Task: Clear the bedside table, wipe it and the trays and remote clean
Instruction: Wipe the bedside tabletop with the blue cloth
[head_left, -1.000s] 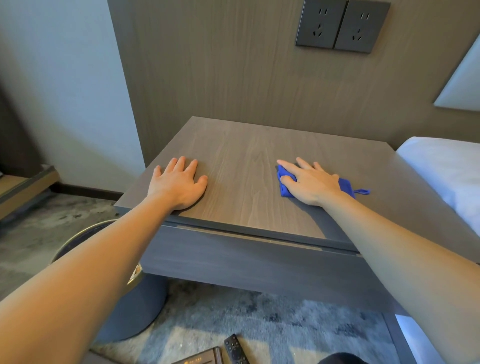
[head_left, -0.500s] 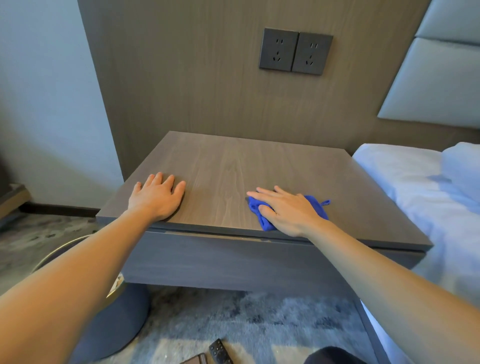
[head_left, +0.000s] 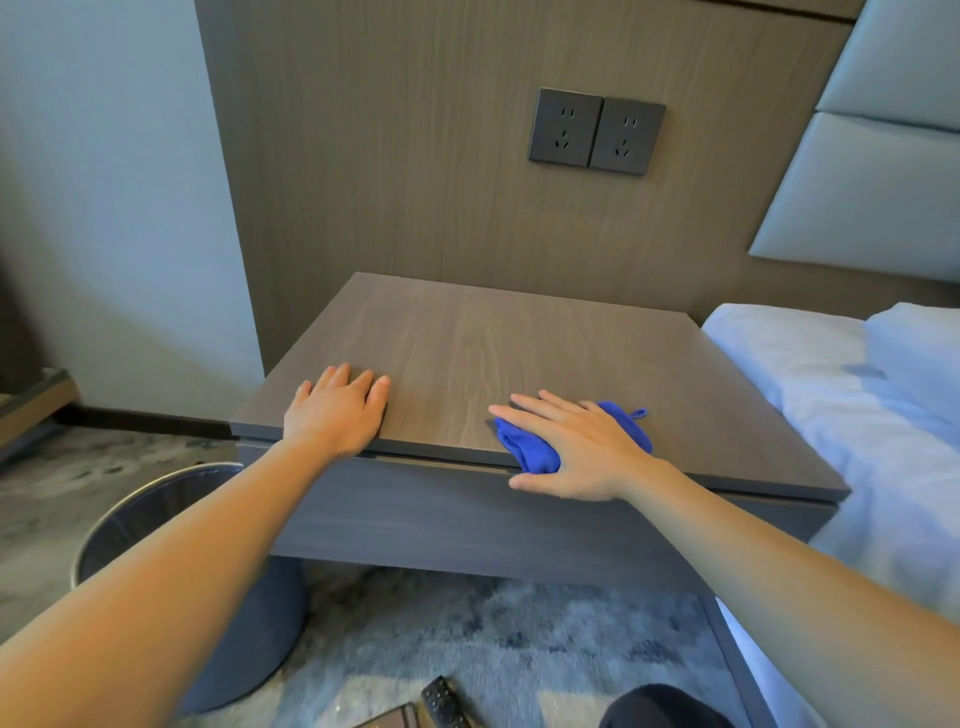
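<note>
— Wiping is the step in hand: the right hand (head_left: 576, 449) is pressing the blue cloth (head_left: 530, 452) flat, fingers spread, at the worktop (head_left: 519, 343) front edge, centre frame.

— Left hand (head_left: 337, 410)?

— Bracing flat, fingers together. The remote (head_left: 444, 701) is lying on the floor, bottom of frame. Next, probably, sweeping the unwiped back.

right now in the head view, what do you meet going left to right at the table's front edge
waste bin → left hand, flat on the bedside table → blue cloth → right hand pressing on the cloth → bed
</note>
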